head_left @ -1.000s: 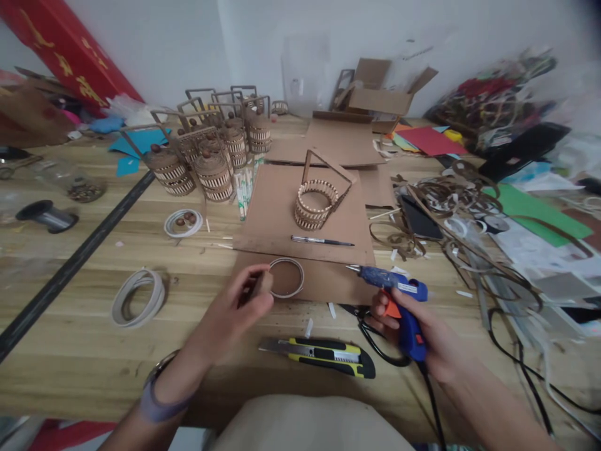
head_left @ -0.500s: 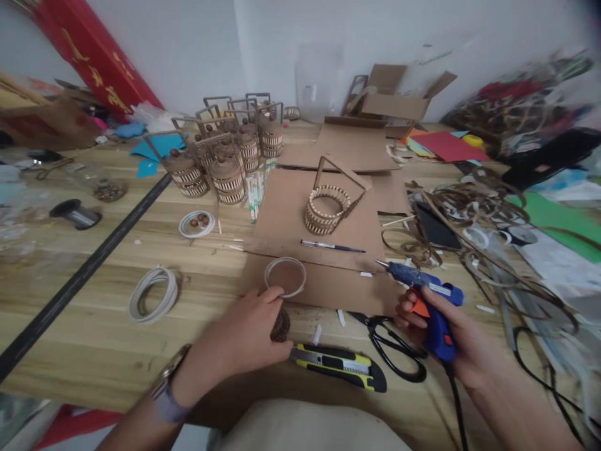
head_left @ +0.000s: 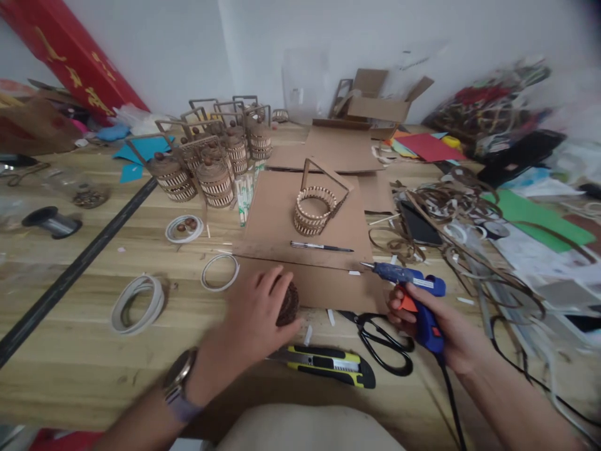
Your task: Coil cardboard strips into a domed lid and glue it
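Wooden table [head_left: 94, 351], brown beads [head_left: 188, 223] in white ring [head_left: 174, 235], glue gun [head_left: 413, 289] in right hand [head_left: 451, 335]

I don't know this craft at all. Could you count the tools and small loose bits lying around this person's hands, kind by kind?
Glue gun: 1, held in the right hand
Utility knife: 1
Scissors: 1
Pen: 1
White rings and coils: 3
Brown coiled disc: 1, gripped by the left hand
Total: 8
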Available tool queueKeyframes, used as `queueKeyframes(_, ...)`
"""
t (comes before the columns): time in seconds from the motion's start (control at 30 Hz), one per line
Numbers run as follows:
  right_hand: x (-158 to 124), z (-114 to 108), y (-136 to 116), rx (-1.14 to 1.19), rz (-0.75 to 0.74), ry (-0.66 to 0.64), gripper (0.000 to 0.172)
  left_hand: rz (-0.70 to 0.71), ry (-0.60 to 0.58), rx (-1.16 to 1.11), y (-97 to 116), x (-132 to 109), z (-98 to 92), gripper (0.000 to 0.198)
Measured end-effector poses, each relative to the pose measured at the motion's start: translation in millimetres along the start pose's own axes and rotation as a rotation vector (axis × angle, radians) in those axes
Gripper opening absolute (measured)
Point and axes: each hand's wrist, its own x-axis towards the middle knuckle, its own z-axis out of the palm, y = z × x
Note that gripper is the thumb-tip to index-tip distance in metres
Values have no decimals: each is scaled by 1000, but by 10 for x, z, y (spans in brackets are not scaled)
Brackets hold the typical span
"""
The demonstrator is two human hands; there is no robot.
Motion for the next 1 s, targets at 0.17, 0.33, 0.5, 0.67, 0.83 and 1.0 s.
queueKeyframes(0.17, 12, -101, -24, -46, -5, -4, 36, 83, -41, -159, -11, 296, 203, 87)
queueKeyframes(0.33, 51, -36, -14, -62, 5, -35, 40, 21, -33, -120, -197, 329, 247, 85)
queueKeyframes(0.5, 144, 127, 11, -40, -7, -99, 38, 30, -45, -179, -211, 272, 336, 63)
queueKeyframes(0.67, 245, 204, 62, -22, 21, -138, 36, 10, -27, -163, -168, 326, 414, 65)
queueKeyframes(0.83, 196, 195, 84, 90, 141, -177, 34, 32, -24, -147, -102, 371, 351, 61)
queueKeyframes(1.0, 56, 218, 147, 123, 213, -174, 32, 9, -225, -400, -57, 108, 116, 62)
